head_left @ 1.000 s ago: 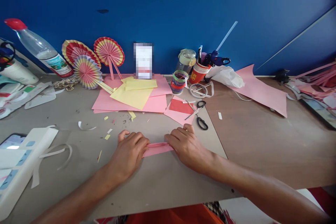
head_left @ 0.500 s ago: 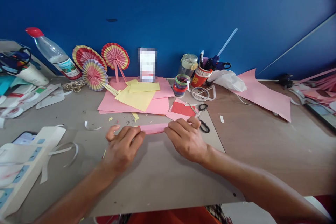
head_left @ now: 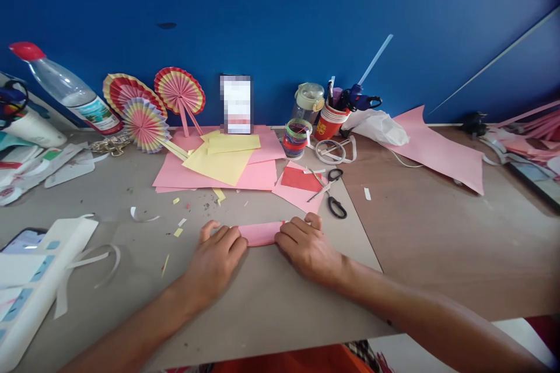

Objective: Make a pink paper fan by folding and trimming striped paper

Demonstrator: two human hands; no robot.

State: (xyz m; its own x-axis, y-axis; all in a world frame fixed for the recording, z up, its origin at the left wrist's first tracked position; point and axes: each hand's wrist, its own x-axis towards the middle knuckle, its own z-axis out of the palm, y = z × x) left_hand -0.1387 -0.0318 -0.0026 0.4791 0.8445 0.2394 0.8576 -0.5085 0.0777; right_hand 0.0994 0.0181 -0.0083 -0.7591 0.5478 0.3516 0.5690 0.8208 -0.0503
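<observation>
A folded strip of pink paper (head_left: 261, 233) lies flat on the grey board (head_left: 262, 297) in front of me. My left hand (head_left: 215, 261) presses on its left end with the fingers curled down onto it. My right hand (head_left: 306, 245) holds down its right end the same way. Only the middle of the strip shows between the two hands.
Black-handled scissors (head_left: 333, 198) lie just beyond my right hand. Pink and yellow sheets (head_left: 219, 166) and three paper fans (head_left: 146, 122) sit further back. Cups of tools (head_left: 329, 119), a bottle (head_left: 65, 90), a phone (head_left: 21, 239) and paper scraps surround the board.
The strip was flipped over away from me and pressed flat again. Both hands followed it and came back down on its ends.
</observation>
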